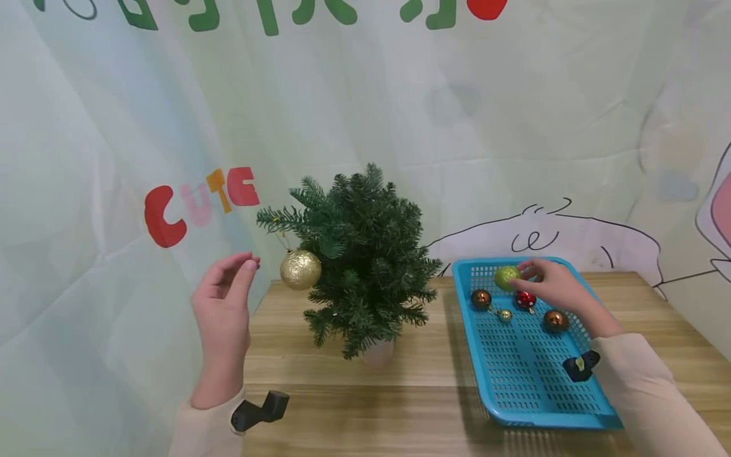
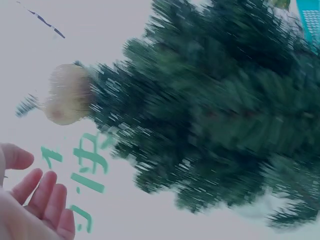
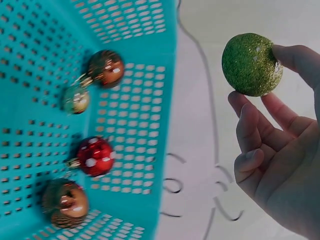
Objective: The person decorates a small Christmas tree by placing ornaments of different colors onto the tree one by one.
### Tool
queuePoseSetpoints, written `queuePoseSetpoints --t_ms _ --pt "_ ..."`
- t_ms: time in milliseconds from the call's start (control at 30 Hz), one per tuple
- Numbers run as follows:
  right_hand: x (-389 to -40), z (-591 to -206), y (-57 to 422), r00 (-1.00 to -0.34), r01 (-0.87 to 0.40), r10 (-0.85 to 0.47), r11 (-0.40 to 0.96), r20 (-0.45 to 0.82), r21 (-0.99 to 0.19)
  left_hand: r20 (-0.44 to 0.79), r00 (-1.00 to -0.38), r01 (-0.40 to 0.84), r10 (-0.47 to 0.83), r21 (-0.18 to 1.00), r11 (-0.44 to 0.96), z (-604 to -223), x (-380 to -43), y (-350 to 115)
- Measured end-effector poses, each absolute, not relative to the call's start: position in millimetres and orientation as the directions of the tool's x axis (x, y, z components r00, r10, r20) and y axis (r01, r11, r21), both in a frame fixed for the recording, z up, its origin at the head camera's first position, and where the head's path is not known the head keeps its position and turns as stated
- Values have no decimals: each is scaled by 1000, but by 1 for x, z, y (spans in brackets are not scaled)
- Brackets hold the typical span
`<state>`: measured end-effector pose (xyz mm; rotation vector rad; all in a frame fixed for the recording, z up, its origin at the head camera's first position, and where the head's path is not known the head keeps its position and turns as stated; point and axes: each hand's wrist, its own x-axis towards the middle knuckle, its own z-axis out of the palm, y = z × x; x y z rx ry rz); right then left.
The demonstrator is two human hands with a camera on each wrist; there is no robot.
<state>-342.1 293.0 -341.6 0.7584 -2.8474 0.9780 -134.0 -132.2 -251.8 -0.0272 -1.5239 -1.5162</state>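
Note:
A green glittery Christmas ball (image 3: 252,65) is pinched between the thumb and fingertips of my right hand (image 1: 551,285), over the far end of the blue basket (image 1: 485,374). My left hand (image 1: 223,304) is raised left of a small Christmas tree (image 1: 371,254), with its fingers loosely bent and nothing in them. Close to its fingertips, a gold glittery ball (image 1: 300,270) hangs by a thread from a left branch. The left wrist view is blurred, but that hand (image 2: 35,205) shows apart from the gold ball (image 2: 69,95).
In the basket lie two brown balls (image 1: 481,299), a red ball with white dots (image 3: 96,156) and a small gold ball (image 1: 505,315). The tree stands in a pale pot (image 1: 378,353) on a wooden table (image 1: 342,412). A printed cloth (image 1: 542,127) hangs behind.

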Motion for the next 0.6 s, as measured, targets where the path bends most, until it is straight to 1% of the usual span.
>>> queuePoseSetpoints --t_ms 133,300,400,500,600 --pt "-334 -329 287 -863 -495 -448 662 233 -563 651 -524 662 -549 717 220 -240 -118 -124" --pt "-322 -315 278 -839 -537 -464 624 284 -568 714 -502 741 -488 646 183 -234 -107 -111" --pt "-314 -307 273 -818 -568 -481 589 315 -576 753 -481 767 -449 609 201 -233 -101 -103" --pt "-307 -299 269 -795 -599 -497 547 348 -585 809 -439 813 -392 544 211 -231 -96 -93" --pt "-300 -292 265 -770 -631 -508 512 387 -583 862 -399 867 -313 466 179 -228 -93 -83"
